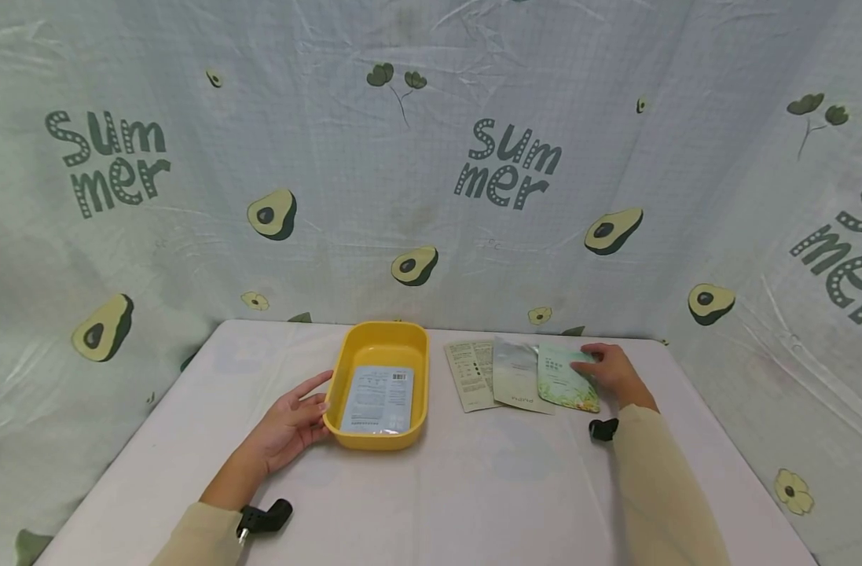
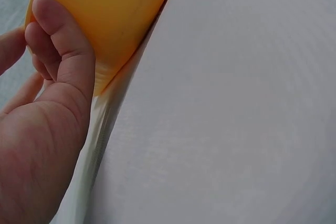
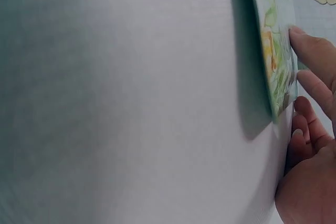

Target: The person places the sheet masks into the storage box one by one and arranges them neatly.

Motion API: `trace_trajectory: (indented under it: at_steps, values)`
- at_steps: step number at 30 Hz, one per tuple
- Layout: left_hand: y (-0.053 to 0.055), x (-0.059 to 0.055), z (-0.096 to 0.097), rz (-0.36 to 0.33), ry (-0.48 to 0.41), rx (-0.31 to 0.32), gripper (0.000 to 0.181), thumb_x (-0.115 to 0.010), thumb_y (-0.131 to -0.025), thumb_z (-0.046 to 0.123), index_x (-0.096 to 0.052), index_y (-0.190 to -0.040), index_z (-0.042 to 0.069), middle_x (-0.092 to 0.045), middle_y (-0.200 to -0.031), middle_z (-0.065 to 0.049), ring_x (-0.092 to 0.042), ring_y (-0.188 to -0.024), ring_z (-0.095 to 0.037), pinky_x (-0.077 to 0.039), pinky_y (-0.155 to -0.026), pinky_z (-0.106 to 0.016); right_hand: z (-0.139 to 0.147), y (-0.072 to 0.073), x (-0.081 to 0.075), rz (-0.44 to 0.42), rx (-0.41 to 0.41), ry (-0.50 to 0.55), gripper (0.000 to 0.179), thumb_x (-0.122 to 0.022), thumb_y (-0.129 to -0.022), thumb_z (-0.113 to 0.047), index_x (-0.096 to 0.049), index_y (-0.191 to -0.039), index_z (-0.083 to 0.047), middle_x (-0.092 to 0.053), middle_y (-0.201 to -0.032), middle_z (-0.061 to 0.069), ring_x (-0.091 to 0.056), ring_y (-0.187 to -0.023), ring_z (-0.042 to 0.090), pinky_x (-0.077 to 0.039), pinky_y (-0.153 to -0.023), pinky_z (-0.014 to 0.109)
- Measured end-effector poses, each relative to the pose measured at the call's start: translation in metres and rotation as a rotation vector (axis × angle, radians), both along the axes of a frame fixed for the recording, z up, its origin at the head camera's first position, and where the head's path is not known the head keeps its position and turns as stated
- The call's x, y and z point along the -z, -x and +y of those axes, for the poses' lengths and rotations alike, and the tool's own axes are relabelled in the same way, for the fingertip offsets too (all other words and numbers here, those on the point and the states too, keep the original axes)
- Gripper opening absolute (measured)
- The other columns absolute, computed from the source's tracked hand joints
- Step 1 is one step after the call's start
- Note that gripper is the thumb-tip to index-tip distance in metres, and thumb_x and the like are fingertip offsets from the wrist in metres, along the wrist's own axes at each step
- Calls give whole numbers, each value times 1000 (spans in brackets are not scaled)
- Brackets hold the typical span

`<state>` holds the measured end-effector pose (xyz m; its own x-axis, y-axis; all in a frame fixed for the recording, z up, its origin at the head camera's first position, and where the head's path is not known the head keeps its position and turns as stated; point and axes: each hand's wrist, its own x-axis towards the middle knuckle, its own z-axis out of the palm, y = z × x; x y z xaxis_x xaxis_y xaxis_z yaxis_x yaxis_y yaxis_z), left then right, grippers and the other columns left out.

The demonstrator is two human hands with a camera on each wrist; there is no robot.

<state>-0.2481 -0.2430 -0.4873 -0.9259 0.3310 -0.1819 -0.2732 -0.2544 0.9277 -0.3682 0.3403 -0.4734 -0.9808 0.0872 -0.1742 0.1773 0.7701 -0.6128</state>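
A yellow tray (image 1: 419,393) stands left of the table's middle, and a grey-white printed sachet (image 1: 378,399) with a barcode lies inside it. My left hand (image 1: 295,424) touches the tray's left side, its fingers loosely bent against the outer wall. On the right, my right hand (image 1: 612,371) pinches the right edge of a flat pale green sachet (image 1: 566,381) with a flower print. In the right wrist view the sachet's near edge stands off the table above a shadow, and the fingers (image 3: 315,51) are at its side.
Left of the green sachet lie a silver-grey sachet (image 1: 521,377) and a beige printed sachet (image 1: 471,376), overlapping. All rest on a white-covered table (image 1: 473,495). A patterned curtain (image 1: 416,173) hangs behind and at both sides.
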Motion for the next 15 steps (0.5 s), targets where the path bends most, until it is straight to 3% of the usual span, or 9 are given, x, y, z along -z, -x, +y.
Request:
trace_trajectory:
  at_steps: [15]
  values:
    - [-1, 1, -1, 16, -31, 14, 71, -54, -105, 7, -15, -165, 14, -62, -117, 0, -64, -87, -13, -58, -80, -24, 1, 1, -3, -51, -3, 21, 70, -71, -95, -36, -45, -148, 2, -35, -157, 31, -33, -145, 47, -27, -121, 62]
